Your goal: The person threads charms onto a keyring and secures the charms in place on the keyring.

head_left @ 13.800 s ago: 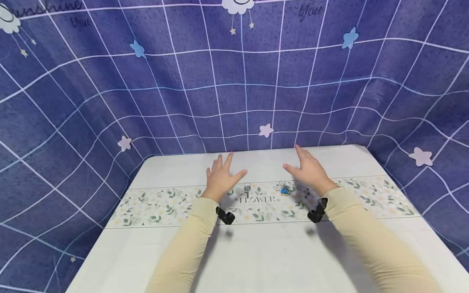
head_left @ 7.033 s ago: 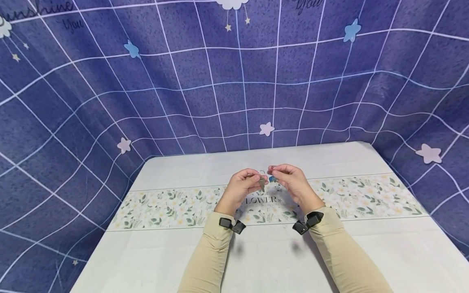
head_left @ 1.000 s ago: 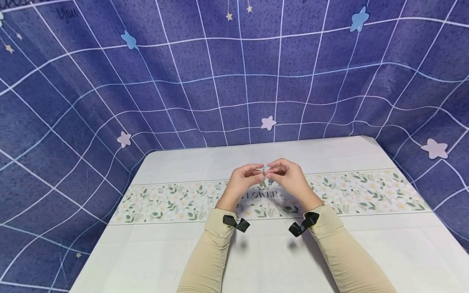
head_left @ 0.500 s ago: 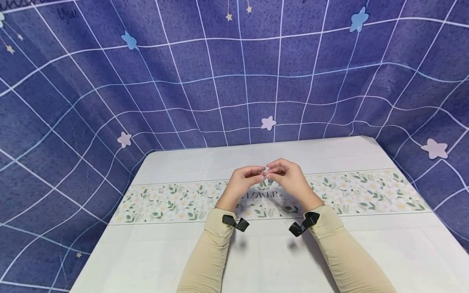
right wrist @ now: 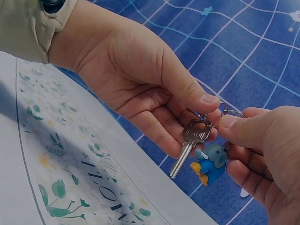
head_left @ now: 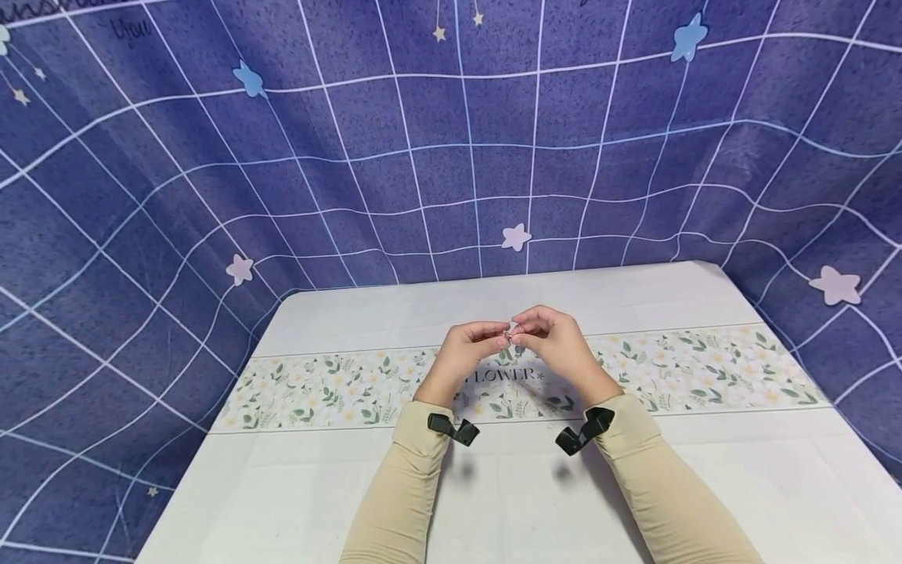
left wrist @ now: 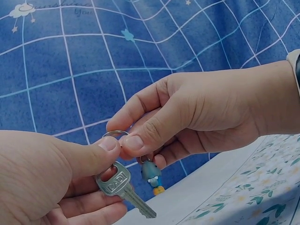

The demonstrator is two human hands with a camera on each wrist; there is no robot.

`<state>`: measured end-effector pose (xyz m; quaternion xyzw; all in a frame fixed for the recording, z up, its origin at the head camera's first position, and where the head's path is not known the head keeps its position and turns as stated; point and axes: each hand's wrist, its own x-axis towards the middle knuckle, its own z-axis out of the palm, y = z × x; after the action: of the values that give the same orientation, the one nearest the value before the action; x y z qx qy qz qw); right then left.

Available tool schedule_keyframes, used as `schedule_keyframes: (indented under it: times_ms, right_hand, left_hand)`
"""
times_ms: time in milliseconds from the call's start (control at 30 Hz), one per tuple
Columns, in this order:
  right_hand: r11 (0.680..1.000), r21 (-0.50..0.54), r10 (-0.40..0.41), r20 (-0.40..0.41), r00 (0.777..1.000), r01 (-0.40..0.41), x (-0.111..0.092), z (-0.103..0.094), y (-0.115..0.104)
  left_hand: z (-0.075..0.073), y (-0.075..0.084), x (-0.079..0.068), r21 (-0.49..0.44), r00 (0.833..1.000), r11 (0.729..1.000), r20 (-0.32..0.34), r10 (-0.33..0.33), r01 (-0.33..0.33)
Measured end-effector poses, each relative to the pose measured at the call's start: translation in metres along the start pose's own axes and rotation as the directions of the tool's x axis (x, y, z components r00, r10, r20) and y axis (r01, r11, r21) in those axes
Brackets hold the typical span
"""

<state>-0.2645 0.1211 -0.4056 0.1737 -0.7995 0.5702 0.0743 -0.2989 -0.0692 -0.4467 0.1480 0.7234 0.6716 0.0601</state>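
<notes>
Key and ring held up between my two hands, above the worktop [head_left: 493, 501].

My left hand [head_left: 461, 352] pinches the silver key [right wrist: 190, 146] so its hole meets the split ring [left wrist: 116, 134], which my right hand [head_left: 560, 348] pinches; the blue elephant charm [right wrist: 209, 164] hangs under.

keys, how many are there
1. The key hangs from the ring that the left hand and right hand pinch above the table, beside an elephant charm. No others show.

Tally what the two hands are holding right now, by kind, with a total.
Key: 1
Split ring: 1
Blue elephant charm: 1
Total: 3, all pinched together between the left hand and right hand, above the table.
</notes>
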Motion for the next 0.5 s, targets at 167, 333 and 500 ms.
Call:
schedule_keyframes:
  times_ms: [167, 333, 500]
  right_hand:
    - [1.000, 0.019, -0.013, 0.005, 1.000, 0.013, -0.0011, -0.0007, -0.0014]
    - [1.000, 0.021, -0.006, 0.007, 1.000, 0.006, -0.0008, -0.0002, -0.0011]
    - [1.000, 0.013, -0.007, 0.012, 1.000, 0.007, -0.0015, -0.0002, -0.0021]
  left_hand:
    - [0.0001, 0.0041, -0.0018, 0.003, 1.000, 1.000, 0.011, -0.002, 0.002]
    - [-0.0004, 0.0006, -0.0011, 0.007, 1.000, 1.000, 0.005, 0.009, -0.009]
    - [-0.0008, 0.0005, -0.0010, 0.000, 1.000, 1.000, 0.007, -0.010, 0.010]
